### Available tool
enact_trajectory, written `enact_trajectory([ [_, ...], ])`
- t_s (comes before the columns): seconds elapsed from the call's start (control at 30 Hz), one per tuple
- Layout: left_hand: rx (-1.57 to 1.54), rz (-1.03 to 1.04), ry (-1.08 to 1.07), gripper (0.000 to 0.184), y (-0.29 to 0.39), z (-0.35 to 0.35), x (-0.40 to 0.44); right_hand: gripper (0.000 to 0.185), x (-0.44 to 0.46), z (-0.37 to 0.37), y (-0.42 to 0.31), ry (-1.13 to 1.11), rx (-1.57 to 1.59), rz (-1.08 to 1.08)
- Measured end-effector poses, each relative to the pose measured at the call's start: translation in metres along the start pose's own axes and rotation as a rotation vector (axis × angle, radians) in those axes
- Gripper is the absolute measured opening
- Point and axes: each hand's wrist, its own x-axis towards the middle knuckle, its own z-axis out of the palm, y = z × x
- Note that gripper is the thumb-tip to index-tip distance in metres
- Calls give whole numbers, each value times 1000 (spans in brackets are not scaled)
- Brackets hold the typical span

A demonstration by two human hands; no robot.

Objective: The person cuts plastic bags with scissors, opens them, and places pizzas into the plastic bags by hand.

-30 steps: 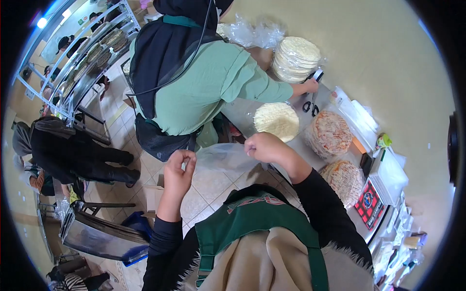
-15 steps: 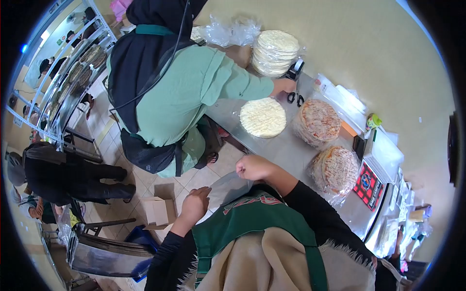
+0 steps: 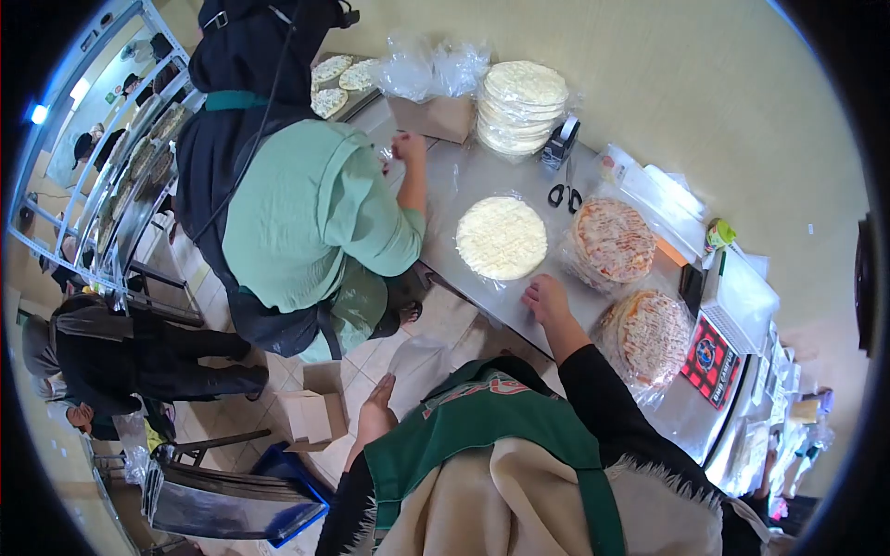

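Observation:
A clear plastic bag (image 3: 419,367) hangs in front of my apron, its near edge held in my left hand (image 3: 375,414). My right hand (image 3: 547,300) reaches over the front edge of the metal table, fingers loosely bent and seemingly holding nothing. Just beyond those fingers lies a round pizza topped with pale shredded cheese (image 3: 502,238), on a clear plastic sheet or bag. To the right of my right hand sit two stacks of plastic-wrapped pizzas with reddish topping, a farther stack (image 3: 613,240) and a nearer stack (image 3: 643,337).
A co-worker in a green top (image 3: 301,218) stands at the left, hands over the table. Farther back are a tall stack of wrapped cheese pizzas (image 3: 521,107), a tape dispenser (image 3: 560,142) and scissors (image 3: 565,193). An open cardboard box (image 3: 311,417) stands on the floor.
My right hand has left the plastic bag and moved forward to the table near the cheese pizza. My left hand keeps the bag. The co-worker's arm has drawn back left from the scissors.

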Motion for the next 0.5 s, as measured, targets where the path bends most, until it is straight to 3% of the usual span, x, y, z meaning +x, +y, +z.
enact_trajectory([
  [0.03, 8, 1, 2, 59, -2, 1, -1, 26, 6, 1, -1, 30, 153, 101],
  [0.17, -40, -107, 59, 60, -6, 9, -4, 19, 18, 17, -9, 63, 303, 151],
  [0.37, -113, -155, 152, 52, 2, 18, -3, 24, 35, 28, -22, 45, 191, 281],
  [0.47, -99, -199, 181, 51, 13, 18, -6, 34, 36, 38, -31, 57, 224, 207],
  [0.5, -96, -203, 184, 51, 12, 18, -5, 37, 36, 46, -33, -11, 413, 141],
])
